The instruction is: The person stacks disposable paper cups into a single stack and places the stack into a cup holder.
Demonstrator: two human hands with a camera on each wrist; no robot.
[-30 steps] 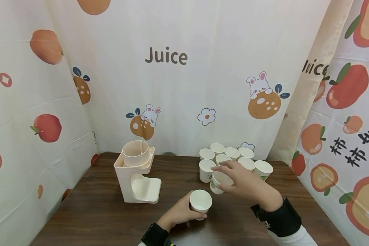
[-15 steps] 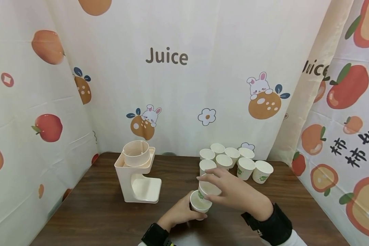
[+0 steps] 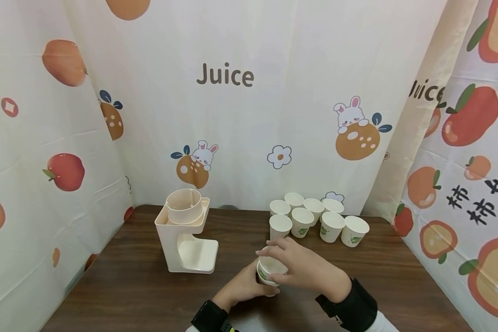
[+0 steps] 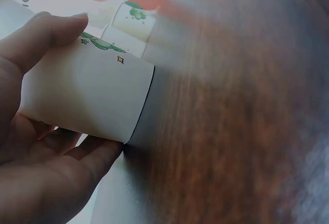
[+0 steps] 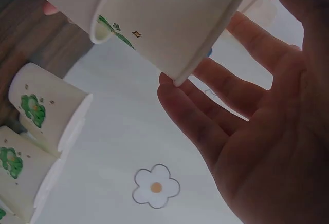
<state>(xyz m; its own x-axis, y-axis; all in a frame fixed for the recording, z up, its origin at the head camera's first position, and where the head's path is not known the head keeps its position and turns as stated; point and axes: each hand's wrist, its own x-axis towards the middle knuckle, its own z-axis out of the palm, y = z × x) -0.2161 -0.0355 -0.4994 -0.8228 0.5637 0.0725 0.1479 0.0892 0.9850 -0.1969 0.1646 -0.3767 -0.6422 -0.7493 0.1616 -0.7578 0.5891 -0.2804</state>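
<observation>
My left hand grips a white paper cup that stands upright near the front of the table, thumb and fingers wrapped around its wall. Its rim faces up. Over it, my right hand holds a second paper cup by the rim between thumb and fingertips. That second cup's base sits partly inside the mouth of the first, as the right wrist view shows from the side. Green leaf prints mark both walls. In the head view the right fingers cover part of the upper cup.
Several more white paper cups stand upright in a cluster at the back right of the dark wooden table. On the left is a cream-coloured juicer-like stand with a round top and low platform. A fruit-printed curtain hangs behind.
My right hand took a paper cup from the front of the cluster and moved it left and toward me, down into the cup in my left hand. The left hand stayed in place.
</observation>
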